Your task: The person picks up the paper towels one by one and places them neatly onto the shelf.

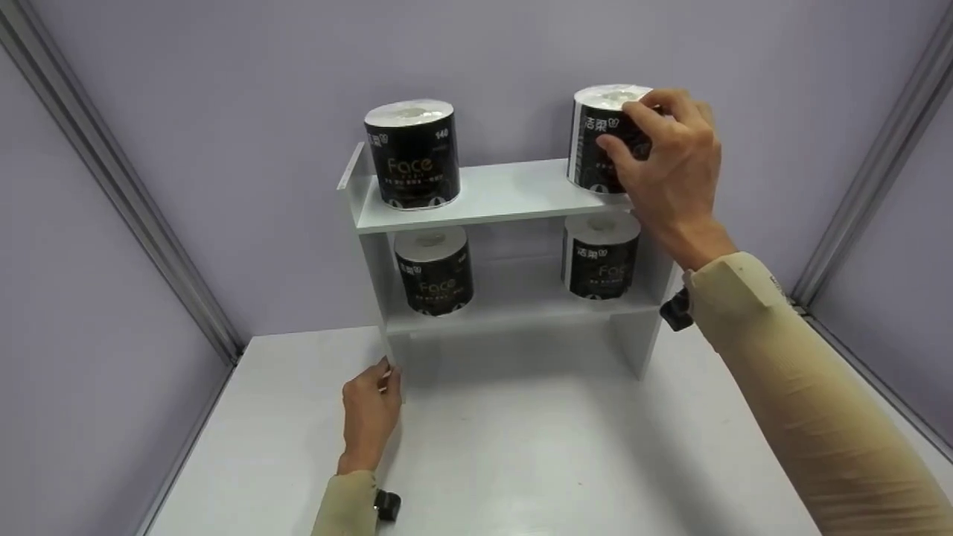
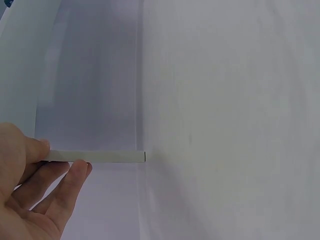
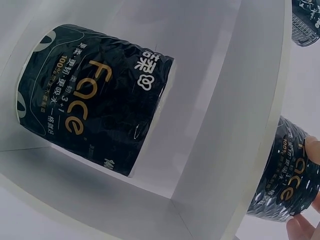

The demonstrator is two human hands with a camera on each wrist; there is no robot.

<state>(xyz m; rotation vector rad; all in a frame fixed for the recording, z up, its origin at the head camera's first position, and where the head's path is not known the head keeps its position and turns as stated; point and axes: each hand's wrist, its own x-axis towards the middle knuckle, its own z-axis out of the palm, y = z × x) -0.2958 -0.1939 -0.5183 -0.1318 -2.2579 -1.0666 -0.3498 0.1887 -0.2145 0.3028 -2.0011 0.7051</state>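
A white two-tier shelf stands on the table, bearing black-wrapped paper rolls. My right hand grips the roll at the top right, fingers and thumb around its upper part; in the right wrist view that roll sits at the right edge, partly hidden by fingers. My left hand pinches the lower front edge of the shelf's left side panel between thumb and fingers. Another roll stands upright at the top left. On the lower tier are a left roll and a right roll.
The white table extends in front of the shelf. Pale walls rise behind and at both sides, with metal corner posts at left and right. The top tier has a raised left edge.
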